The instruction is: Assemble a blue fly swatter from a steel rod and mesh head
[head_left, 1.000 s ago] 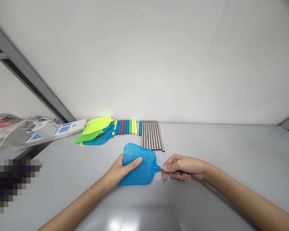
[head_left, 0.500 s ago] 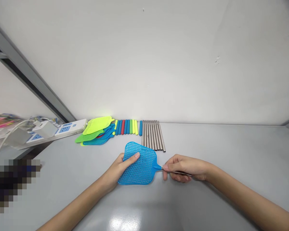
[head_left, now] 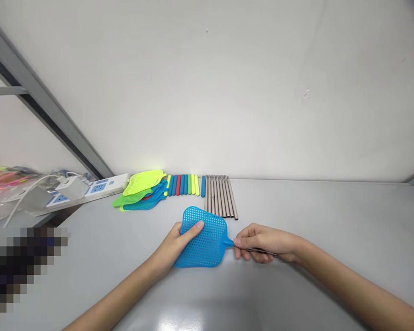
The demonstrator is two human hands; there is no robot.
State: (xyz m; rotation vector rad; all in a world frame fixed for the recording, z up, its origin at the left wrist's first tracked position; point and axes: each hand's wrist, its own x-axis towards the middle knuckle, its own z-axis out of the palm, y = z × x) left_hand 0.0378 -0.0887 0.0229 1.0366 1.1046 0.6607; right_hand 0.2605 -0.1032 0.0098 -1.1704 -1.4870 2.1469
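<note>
A blue perforated fly swatter head (head_left: 209,243) is gripped along its left side by my left hand (head_left: 179,241), thumb on top of the mesh. Its narrow neck points right, toward my right hand (head_left: 262,242). That hand is closed on a thin metal rod (head_left: 262,251), whose end meets the neck at the fingertips; the fingers hide the exact joint. Behind the swatter head lies a row of metal rods (head_left: 221,197). To their left are a blue handle grip (head_left: 203,186) and several coloured handle grips (head_left: 182,185).
A stack of yellow, green and blue swatter heads (head_left: 145,182) lies at the back left. Beside it is a white power strip (head_left: 112,184) with plugs and cables. Plastic bags (head_left: 3,188) sit at the far left. A white wall (head_left: 227,92) bounds the grey table (head_left: 331,216).
The view has shifted slightly. The gap between the swatter neck and my right fingertips looks smaller, with less of the rod end showing. Both hands keep their holds.
</note>
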